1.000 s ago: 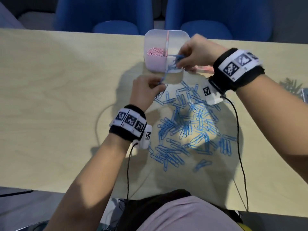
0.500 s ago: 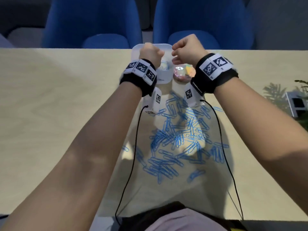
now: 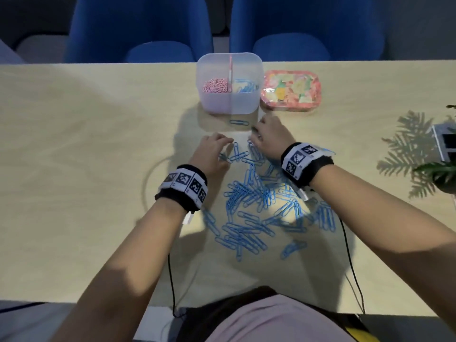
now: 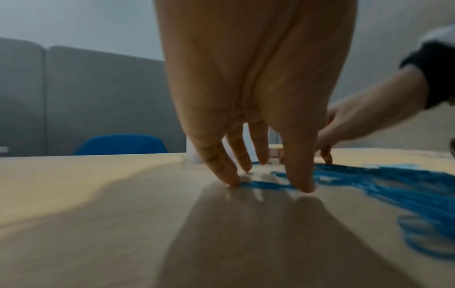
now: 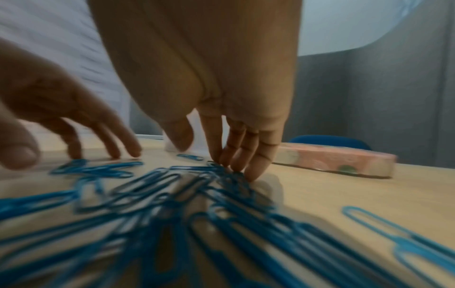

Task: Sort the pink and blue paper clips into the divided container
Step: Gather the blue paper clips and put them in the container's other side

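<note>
Step in hand: both hands are resting on the far edge of the blue clip pile [image 3: 256, 201]; I judge this as a pick-up for the next transfer.
Left hand [image 3: 213, 154]: the fingers are pointing down, nearly straight. The fingertips [image 4: 230, 180] and thumb are pressing the table [image 3: 86, 144] on either side of one blue clip [image 4: 265, 184]. The clip is not lifted, and no closed grip is showing.
Right hand [image 3: 270, 138]: four straight fingers are lying together, with the tips [image 5: 253, 173] touching clips at the pile's far corner. The thumb is hanging apart, and the hand is holding nothing that I can see.
Divided container [image 3: 230, 104]: it is standing near the table's far edge, beyond both hands and apart from them. Pink clips [image 3: 214, 85] are sitting in its left compartment and sorted blue clips [image 3: 246, 87] in its right.
Risk 1: the pile clips are overlapping, so a lifted one may be dragging neighbours along and shedding them short of the container.
Risk 2: flat wire on smooth wood is giving the fingertips little purchase, so a clip may skate away instead of rising.
Risk 3: only a thin divider is separating the compartments, so a careless drop could land blue among pink.
Risk 4: the stray clip [image 3: 238, 122] lying just before the container wall may get overlooked.
Count: hands 2; container 1, compartments 2; patterned tin [image 3: 291, 91] 1, just right of the container; blue chairs [image 3: 138, 28] 2; stray clip 1; pile clips several dozen, too tangled to count exactly; pink clips on the table 0 seen; heaps in the container not countable.
</note>
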